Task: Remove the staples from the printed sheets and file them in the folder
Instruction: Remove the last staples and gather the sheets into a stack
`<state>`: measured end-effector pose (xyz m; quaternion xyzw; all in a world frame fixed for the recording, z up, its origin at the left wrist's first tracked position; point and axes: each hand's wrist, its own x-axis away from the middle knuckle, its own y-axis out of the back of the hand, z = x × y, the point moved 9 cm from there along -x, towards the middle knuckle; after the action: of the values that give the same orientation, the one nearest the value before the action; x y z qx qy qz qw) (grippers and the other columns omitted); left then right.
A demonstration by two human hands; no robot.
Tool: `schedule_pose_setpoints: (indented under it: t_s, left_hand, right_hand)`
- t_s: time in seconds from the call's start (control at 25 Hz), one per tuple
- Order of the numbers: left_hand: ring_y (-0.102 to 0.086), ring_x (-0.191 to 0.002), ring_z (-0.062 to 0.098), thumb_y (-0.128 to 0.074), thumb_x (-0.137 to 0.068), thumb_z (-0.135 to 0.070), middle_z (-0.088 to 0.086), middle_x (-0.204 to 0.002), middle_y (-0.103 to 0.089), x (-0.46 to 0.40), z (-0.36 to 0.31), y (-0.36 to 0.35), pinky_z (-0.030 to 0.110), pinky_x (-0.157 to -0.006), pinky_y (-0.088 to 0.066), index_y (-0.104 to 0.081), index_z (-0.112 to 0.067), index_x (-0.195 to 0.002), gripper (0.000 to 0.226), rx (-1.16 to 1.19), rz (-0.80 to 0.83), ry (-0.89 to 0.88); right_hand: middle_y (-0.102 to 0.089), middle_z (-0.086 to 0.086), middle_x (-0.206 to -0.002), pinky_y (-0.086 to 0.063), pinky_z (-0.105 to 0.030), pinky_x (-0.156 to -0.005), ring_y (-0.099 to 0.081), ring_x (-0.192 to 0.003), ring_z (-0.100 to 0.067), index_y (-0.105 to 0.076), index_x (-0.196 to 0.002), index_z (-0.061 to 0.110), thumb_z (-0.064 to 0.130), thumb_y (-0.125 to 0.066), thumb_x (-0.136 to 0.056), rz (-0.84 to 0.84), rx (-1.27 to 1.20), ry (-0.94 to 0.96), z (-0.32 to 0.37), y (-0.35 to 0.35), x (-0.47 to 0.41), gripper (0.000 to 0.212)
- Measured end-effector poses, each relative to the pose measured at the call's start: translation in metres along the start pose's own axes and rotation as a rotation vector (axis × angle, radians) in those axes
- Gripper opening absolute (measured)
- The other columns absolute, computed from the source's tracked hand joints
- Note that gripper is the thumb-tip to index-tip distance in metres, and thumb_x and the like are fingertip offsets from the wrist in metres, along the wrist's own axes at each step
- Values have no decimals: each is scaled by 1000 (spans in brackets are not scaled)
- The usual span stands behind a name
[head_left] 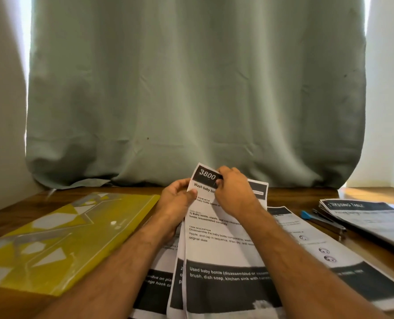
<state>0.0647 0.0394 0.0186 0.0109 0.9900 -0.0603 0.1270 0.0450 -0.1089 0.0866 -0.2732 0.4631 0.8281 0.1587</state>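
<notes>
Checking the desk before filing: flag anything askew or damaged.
Nothing looks damaged. The loose sheets lie fanned and overlapping, not squared. Both the left hand and right hand hold the raised printed sheets tilted.

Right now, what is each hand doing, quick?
Left hand: grips the left edge of the raised printed sheets.
Right hand: pinches their top corner, near the 3800 header.

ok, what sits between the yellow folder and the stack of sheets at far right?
In the head view, both hands, left and right, hold stapled sheets; loose sheets and a blue-tipped tool lie beyond, between yellow folder and far-right stack.
</notes>
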Motion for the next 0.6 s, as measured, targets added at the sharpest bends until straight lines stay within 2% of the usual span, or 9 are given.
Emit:
schedule_pose_setpoints:
  t_s: [0.16,0.28,0.36,0.4,0.48,0.56,0.6]
  left_hand:
    - [-76,-82,26,-54,-100,-2,8,-94,-79,3,-8,2,43,-77,-61,-69,-12,-112,21,-98,-42,-81]
    - [-73,-82,27,-53,-100,2,13,-97,-77,7,-17,4,43,-80,-60,-70,-12,-104,23,-69,-64,-111]
    - [-72,-84,29,-52,-99,3,13,-99,-76,10,-24,9,44,-82,-59,-68,-14,-99,24,-40,-76,-133]
    - [-71,-87,30,-52,-99,4,13,-99,-76,12,-26,8,46,-84,-58,-68,-14,-99,24,-27,-60,-139]
    - [-68,-90,32,-52,-99,5,13,-95,-75,14,-25,4,49,-88,-55,-68,-13,-97,24,-31,-39,-151]
    - [-66,-89,32,-53,-99,4,11,-90,-74,17,-25,2,51,-90,-53,-68,-12,-96,21,-33,-32,-161]
    - [-65,-88,32,-53,-100,1,12,-90,-74,18,-24,2,52,-91,-53,-68,-11,-97,20,-29,-29,-157]
  right_hand:
    - [-51,-3,-116,-50,-34,-90,-58,-105,-22,-49,-123,19,14,-56,-95,-24,-90,-22,3,0,6,30]
    - [-44,-2,-129,-49,-34,-93,-57,-107,-21,-42,-138,23,19,-55,-98,-63,-96,51,13,10,10,43]
    - [-41,-2,-135,-49,-37,-96,-57,-108,-22,-42,-142,24,22,-52,-100,-68,-68,99,21,13,9,43]
    - [-43,-2,-134,-48,-37,-98,-57,-108,-22,-46,-139,23,22,-51,-100,-66,-69,107,21,17,7,39]
    - [-53,-2,-121,-47,-36,-98,-56,-104,-19,-58,-121,20,17,-52,-99,-69,-104,101,14,25,4,23]
    - [-58,-1,-107,-47,-32,-91,-55,-97,-16,-62,-104,20,12,-55,-97,-72,-150,90,5,32,5,12]
    - [-57,1,-104,-45,-28,-86,-54,-95,-14,-62,-103,21,13,-56,-97,-62,-158,84,1,33,7,11]
